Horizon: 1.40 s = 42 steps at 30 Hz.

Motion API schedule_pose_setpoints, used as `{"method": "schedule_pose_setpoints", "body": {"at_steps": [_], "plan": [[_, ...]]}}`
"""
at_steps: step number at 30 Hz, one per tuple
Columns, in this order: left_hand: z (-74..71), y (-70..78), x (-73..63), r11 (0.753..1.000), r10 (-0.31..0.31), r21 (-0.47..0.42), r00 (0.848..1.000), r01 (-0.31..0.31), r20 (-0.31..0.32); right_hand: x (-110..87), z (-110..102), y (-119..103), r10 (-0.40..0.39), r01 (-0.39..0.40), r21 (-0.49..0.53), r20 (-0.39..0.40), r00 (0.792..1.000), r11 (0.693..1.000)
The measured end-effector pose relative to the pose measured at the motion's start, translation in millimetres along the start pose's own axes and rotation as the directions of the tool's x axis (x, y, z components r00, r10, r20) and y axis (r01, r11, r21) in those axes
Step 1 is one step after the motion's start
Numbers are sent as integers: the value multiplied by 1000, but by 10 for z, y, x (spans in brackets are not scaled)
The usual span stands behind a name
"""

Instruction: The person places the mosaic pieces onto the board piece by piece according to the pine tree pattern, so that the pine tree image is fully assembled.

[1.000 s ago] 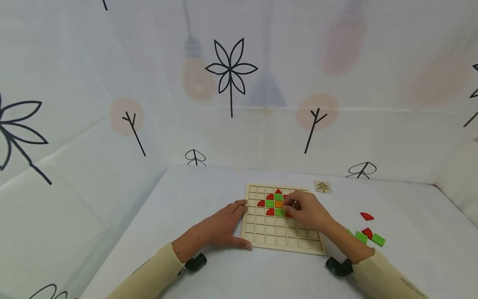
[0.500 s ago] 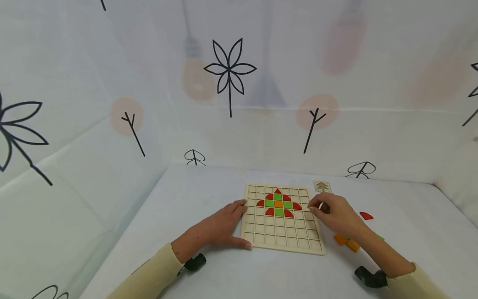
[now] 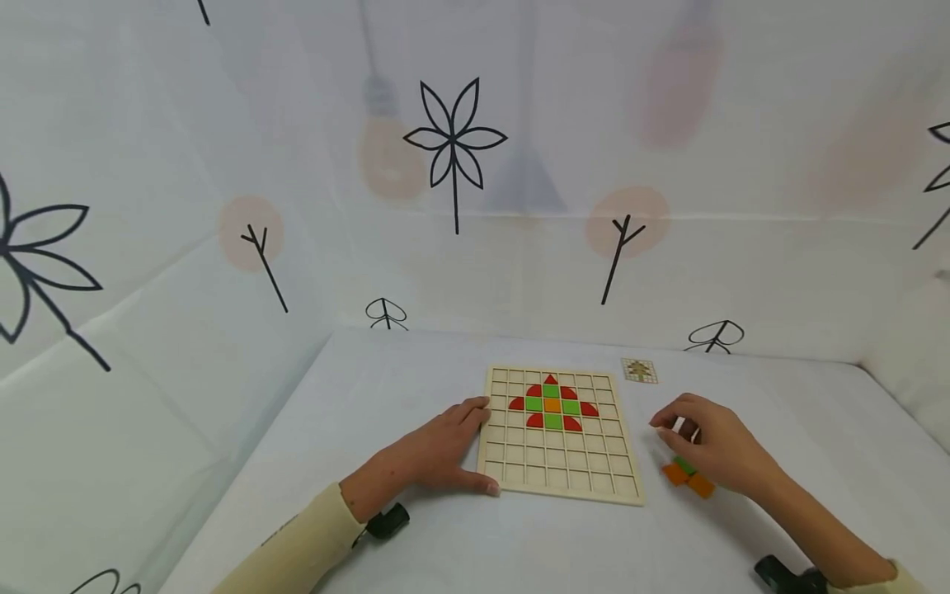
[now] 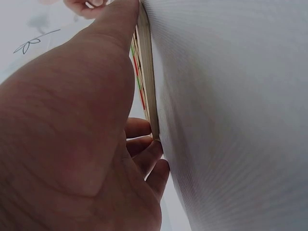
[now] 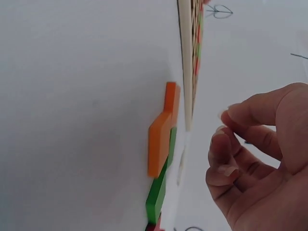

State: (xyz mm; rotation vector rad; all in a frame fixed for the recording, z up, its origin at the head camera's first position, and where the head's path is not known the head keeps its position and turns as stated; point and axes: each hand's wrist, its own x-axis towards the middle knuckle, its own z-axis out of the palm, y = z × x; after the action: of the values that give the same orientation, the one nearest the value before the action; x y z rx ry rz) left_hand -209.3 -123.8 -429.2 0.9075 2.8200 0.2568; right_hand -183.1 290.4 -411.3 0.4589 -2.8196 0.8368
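Note:
A wooden grid board [image 3: 560, 458] lies on the table with red, green and orange tiles set in a stepped triangular pattern. My left hand [image 3: 445, 450] rests at its left side, fingers on the left edge and thumb by the near corner. In the left wrist view these fingers [image 4: 142, 154] touch the board's edge [image 4: 149, 82]. My right hand [image 3: 716, 441] is right of the board, fingers loosely bent, thumb and index tips close together with nothing seen between them. Beside it lie orange tiles [image 3: 701, 485] and a green tile [image 3: 684, 465]; the right wrist view shows another green tile [image 5: 156, 195].
A small card [image 3: 640, 370] with a tree pattern on a grid lies beyond the board's far right corner. A red piece [image 5: 155, 226] shows at the bottom of the right wrist view. Behind the white table hangs a printed cloth [image 3: 519, 272].
My right hand has moved off the pattern to the right, over the loose tiles, uncovering the pattern's right side and the orange tiles. My left hand has stayed at the board.

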Motion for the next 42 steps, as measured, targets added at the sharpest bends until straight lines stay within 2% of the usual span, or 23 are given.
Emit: {"method": "schedule_pose_setpoints", "body": {"at_steps": [4,7,15,19,32,36,42], "plan": [[-2,-1,-1,1000,-2,5,1000,2,1,-56,-72,136,-22,20,-39,-50,999,999],[-5,-3,2,1000,1,8,1000,-1,2,-69,-141,297,-14,7,-68,-92,996,998],[2,-1,9,1000,5,5,1000,-5,4,-111,-293,731,179,-185,-79,-75,981,980],[1,-6,4,1000,10,5,1000,-10,1,-122,-350,853,212,-218,-89,-67,975,972],[17,-15,-1,1000,8,-6,1000,-8,-8,-50,-346,975,263,-258,-93,57,963,962],[20,-21,-1,1000,9,-11,1000,-9,-8,-42,-344,973,257,-250,-94,73,964,964],[23,-11,0,1000,3,-14,1000,-4,-7,-34,-356,926,296,-288,-89,85,952,953]]}}
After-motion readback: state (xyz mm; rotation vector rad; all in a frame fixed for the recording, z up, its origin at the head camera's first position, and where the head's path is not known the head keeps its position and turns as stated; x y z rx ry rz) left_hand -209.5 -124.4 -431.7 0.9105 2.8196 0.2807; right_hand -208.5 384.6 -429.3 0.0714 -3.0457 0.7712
